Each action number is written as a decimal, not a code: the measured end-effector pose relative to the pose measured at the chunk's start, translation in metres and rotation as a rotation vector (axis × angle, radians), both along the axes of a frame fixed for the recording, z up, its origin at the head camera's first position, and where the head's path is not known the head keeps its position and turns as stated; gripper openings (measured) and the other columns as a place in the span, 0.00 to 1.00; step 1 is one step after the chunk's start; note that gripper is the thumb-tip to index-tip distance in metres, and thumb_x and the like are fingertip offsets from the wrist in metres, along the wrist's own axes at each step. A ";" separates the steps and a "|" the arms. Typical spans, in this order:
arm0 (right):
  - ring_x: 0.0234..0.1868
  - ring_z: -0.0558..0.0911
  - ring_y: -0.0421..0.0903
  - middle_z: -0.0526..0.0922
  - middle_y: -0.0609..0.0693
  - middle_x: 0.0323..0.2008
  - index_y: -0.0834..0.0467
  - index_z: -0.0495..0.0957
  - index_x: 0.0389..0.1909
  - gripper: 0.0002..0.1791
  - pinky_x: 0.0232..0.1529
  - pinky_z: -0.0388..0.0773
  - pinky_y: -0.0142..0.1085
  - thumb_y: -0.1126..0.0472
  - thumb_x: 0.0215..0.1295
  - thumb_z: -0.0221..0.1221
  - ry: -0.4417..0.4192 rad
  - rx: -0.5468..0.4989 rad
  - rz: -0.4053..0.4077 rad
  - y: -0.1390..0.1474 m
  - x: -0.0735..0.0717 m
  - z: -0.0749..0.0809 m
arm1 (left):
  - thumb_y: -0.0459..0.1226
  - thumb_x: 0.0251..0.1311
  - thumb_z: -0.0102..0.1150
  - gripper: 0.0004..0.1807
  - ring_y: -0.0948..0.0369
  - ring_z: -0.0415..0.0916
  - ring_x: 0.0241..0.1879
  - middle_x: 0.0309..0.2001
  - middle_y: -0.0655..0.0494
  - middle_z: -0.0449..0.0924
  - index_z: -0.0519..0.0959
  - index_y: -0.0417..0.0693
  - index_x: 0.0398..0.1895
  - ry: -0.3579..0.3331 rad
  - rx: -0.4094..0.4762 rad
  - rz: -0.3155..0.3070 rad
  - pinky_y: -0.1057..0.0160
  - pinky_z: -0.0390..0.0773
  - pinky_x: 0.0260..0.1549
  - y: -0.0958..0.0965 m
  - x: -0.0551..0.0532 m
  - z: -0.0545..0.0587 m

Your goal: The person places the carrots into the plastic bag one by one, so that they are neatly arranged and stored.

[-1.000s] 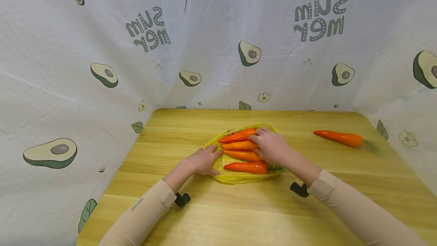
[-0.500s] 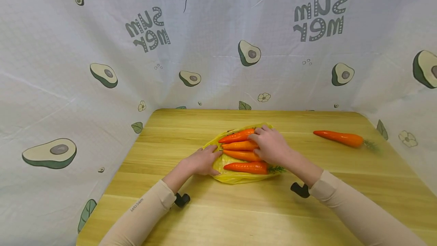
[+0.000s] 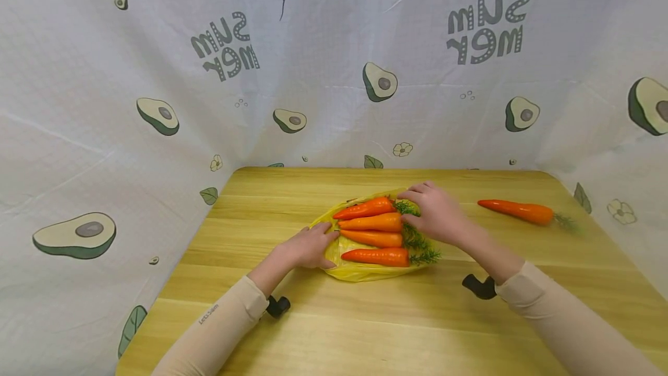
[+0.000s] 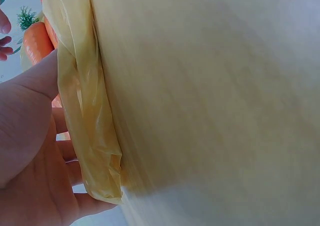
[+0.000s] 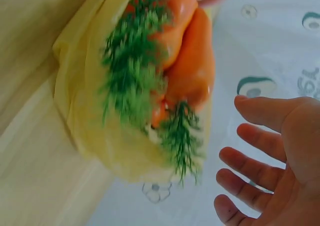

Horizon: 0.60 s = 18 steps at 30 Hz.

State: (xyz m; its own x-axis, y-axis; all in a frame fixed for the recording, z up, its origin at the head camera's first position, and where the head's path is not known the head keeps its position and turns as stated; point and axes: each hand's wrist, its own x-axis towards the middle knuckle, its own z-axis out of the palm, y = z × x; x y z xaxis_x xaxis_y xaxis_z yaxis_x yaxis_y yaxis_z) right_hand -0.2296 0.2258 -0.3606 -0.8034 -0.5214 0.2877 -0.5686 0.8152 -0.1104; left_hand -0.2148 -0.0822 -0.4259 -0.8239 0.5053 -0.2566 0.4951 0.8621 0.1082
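A yellow plastic bag (image 3: 360, 274) lies spread on the wooden table with several orange carrots side by side in it, such as the front carrot (image 3: 378, 257). Green leafy tops (image 5: 132, 68) stick out on their right. My left hand (image 3: 309, 246) rests at the bag's left side with spread fingers; in the left wrist view the bag's folded edge (image 4: 85, 96) lies across the thumb and fingers. My right hand (image 3: 438, 213) hovers by the carrots' leafy ends. In the right wrist view its fingers (image 5: 250, 163) are spread apart with nothing in them.
Another carrot (image 3: 522, 212) lies by itself on the right of the table (image 3: 334, 329). A white cloth (image 3: 323, 28) printed with avocados hangs behind and at both sides. A black wrist mount (image 3: 479, 286) shows under the right cuff.
My right hand has come off the carrots and shifted right and slightly up, uncovering their green tops. My left hand has stayed in place.
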 end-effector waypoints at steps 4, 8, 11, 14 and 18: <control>0.56 0.77 0.60 0.83 0.61 0.55 0.57 0.82 0.57 0.25 0.53 0.79 0.56 0.55 0.59 0.72 -0.006 -0.008 -0.034 0.014 -0.001 0.006 | 0.59 0.60 0.66 0.46 0.50 0.55 0.77 0.77 0.45 0.56 0.63 0.51 0.77 0.000 0.007 0.000 0.40 0.61 0.71 0.000 0.001 0.001; 0.57 0.77 0.63 0.82 0.62 0.55 0.58 0.81 0.58 0.24 0.55 0.77 0.60 0.56 0.61 0.70 -0.012 -0.005 -0.060 0.029 0.000 0.013 | 0.59 0.60 0.65 0.45 0.51 0.56 0.76 0.77 0.45 0.57 0.63 0.51 0.77 0.007 0.002 -0.004 0.41 0.62 0.71 -0.001 0.000 -0.001; 0.58 0.77 0.65 0.82 0.63 0.55 0.59 0.81 0.58 0.25 0.58 0.74 0.63 0.56 0.61 0.70 -0.015 -0.001 -0.077 0.041 -0.001 0.016 | 0.59 0.60 0.65 0.46 0.51 0.56 0.76 0.77 0.45 0.57 0.63 0.51 0.77 0.009 -0.001 -0.006 0.41 0.62 0.71 -0.001 0.000 -0.001; 0.59 0.75 0.67 0.81 0.65 0.56 0.59 0.80 0.59 0.25 0.60 0.71 0.65 0.55 0.62 0.69 -0.028 0.000 -0.101 0.055 -0.003 0.016 | 0.59 0.60 0.65 0.46 0.50 0.56 0.76 0.77 0.45 0.57 0.63 0.50 0.77 0.009 0.002 -0.007 0.41 0.63 0.71 -0.001 0.001 0.000; 0.61 0.73 0.69 0.79 0.67 0.58 0.61 0.79 0.60 0.25 0.57 0.72 0.66 0.55 0.64 0.67 -0.069 -0.005 -0.138 0.074 -0.006 0.016 | 0.59 0.60 0.65 0.45 0.50 0.56 0.76 0.77 0.45 0.57 0.63 0.50 0.77 0.007 0.001 -0.006 0.41 0.62 0.71 -0.001 0.001 0.001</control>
